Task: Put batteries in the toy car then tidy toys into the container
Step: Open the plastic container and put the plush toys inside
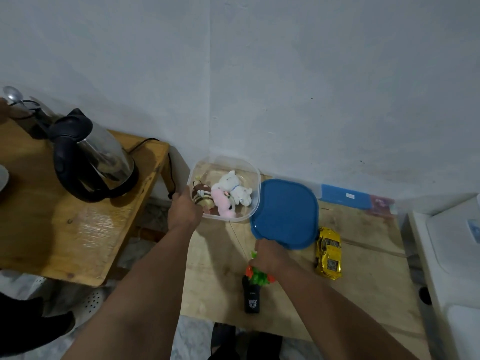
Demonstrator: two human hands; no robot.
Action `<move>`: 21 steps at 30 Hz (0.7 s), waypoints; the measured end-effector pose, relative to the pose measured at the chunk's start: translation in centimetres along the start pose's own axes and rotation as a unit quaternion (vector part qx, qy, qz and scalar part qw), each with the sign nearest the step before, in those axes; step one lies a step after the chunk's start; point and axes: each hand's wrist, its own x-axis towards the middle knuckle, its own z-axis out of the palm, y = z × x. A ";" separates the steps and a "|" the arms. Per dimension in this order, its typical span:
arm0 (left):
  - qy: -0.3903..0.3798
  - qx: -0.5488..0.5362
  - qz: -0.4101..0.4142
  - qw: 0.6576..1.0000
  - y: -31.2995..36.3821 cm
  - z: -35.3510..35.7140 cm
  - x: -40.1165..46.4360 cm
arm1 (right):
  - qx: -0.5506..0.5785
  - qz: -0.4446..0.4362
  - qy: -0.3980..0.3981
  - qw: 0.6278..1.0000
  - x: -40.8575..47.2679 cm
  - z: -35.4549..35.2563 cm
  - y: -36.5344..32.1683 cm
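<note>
— Three plush toys (223, 196) already sit in the clear container (255, 178), and your left hand (185, 207) grips its near-left rim. Where's the car?

— Your yellow toy car (328, 253) lies on the board, just right of the blue lid (285, 214), untouched by either hand. Your right hand (270, 255) pinches the lid's near edge.

— What could go wrong?

— You might close the container with the car outside; I can't tell whether its batteries are in. The green-and-orange toy (258, 275) and black remote (251, 298) lie under your right wrist, so a careless sweep could knock them off the board.
</note>
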 end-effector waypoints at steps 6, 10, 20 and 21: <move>-0.007 0.001 0.005 1.000 0.0 -0.3 -0.2 | 0.006 0.024 -0.060 0.998 0.1 -2.3 0.1; -0.014 -0.011 0.003 1.000 0.1 -0.6 -0.5 | 0.045 0.014 -0.081 0.996 -0.4 -9.7 -0.9; 0.006 -0.012 0.008 1.000 -0.1 -0.1 -1.0 | 0.026 -0.090 0.005 0.996 4.2 -19.2 -7.5; 0.010 -0.013 0.008 1.000 -0.2 0.1 -1.1 | 0.009 -0.093 -0.011 0.996 5.4 -18.8 -8.0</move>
